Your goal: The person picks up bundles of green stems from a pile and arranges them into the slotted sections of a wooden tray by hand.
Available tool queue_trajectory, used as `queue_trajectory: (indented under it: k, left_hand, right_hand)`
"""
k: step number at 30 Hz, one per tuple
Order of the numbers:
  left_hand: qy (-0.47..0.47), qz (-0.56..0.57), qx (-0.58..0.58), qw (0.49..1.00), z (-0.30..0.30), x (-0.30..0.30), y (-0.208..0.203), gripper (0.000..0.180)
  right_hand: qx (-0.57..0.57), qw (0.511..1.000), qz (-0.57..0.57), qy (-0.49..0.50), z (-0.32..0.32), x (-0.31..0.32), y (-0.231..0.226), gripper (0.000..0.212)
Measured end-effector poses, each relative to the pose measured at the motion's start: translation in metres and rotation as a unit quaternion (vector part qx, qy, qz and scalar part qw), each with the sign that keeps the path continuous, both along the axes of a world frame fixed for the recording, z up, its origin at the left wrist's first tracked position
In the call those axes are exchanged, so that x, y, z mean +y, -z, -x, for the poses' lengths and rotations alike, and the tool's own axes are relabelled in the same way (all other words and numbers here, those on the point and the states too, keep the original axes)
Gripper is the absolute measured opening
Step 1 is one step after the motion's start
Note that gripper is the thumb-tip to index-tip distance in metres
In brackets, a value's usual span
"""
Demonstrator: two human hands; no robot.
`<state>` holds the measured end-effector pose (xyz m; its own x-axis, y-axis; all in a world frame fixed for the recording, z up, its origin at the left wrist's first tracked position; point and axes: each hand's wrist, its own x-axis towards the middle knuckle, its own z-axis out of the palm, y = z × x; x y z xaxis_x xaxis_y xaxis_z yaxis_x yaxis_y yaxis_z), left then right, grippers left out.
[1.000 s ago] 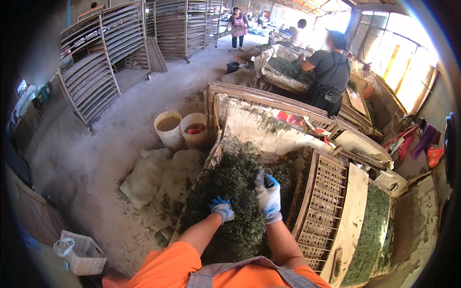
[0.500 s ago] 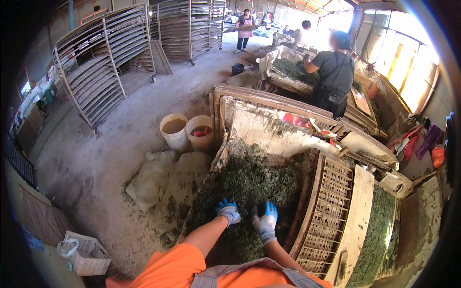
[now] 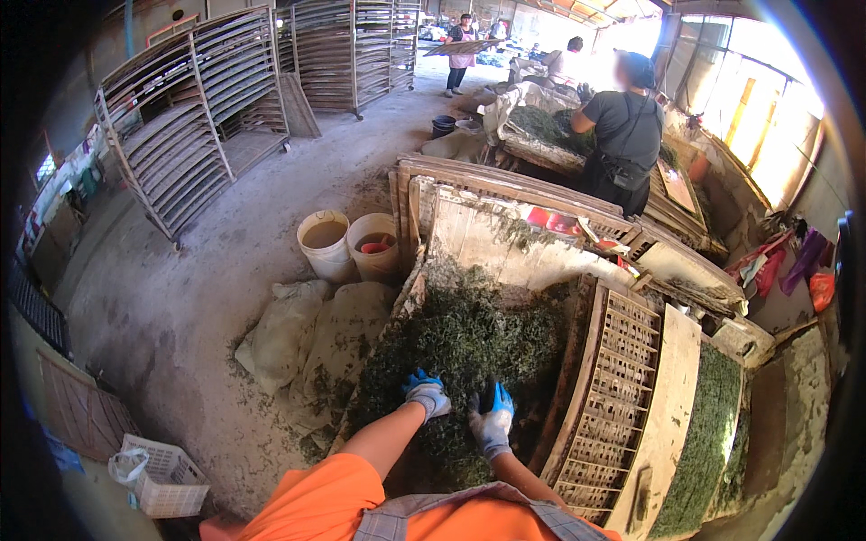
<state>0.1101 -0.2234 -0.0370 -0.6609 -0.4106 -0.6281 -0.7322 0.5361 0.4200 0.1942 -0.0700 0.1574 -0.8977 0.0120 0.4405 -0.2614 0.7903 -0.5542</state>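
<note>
Both of my hands wear pale gloves with blue fingers, dirtied with dark bits. My left hand (image 3: 427,394) rests on a loose heap of dark green, stringy plant matter (image 3: 465,329), fingers stretched over it and partly sunk at the tips. To its right, my right hand (image 3: 492,420) stands open at the heap's near part, fingers pointing away from me and thumb apart. Dark strands lie around its thumb. What kind of plant it is, I cannot make out. The heap lies in a wooden trough with a pale back board (image 3: 487,239).
Right of the heap stand a slatted wooden frame (image 3: 618,370), a plank (image 3: 663,406) and a green layer (image 3: 704,424). Two buckets (image 3: 325,243) and pale sacks (image 3: 298,338) sit left. A white crate (image 3: 167,478) is near left. A co-worker (image 3: 622,131) stands beyond; tray racks (image 3: 194,122) stand behind.
My right hand has shifted slightly left and nearer to me; my left hand barely moved. The distant person in a pink apron now holds a flat tray more in front.
</note>
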Motion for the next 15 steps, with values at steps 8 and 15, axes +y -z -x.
queue_trajectory:
  k: [8,15]
  left_hand:
    - [0.014,-0.010,-0.015,1.000,0.001,0.002,0.002,0.077]
    - [0.042,-0.009,-0.049,0.998,-0.001,-0.001,-0.021,0.079]
  right_hand:
    - [-0.067,0.998,0.009,-0.006,0.000,0.008,0.013,0.055]
    - [-0.020,1.000,0.017,-0.003,0.000,0.002,0.001,0.046]
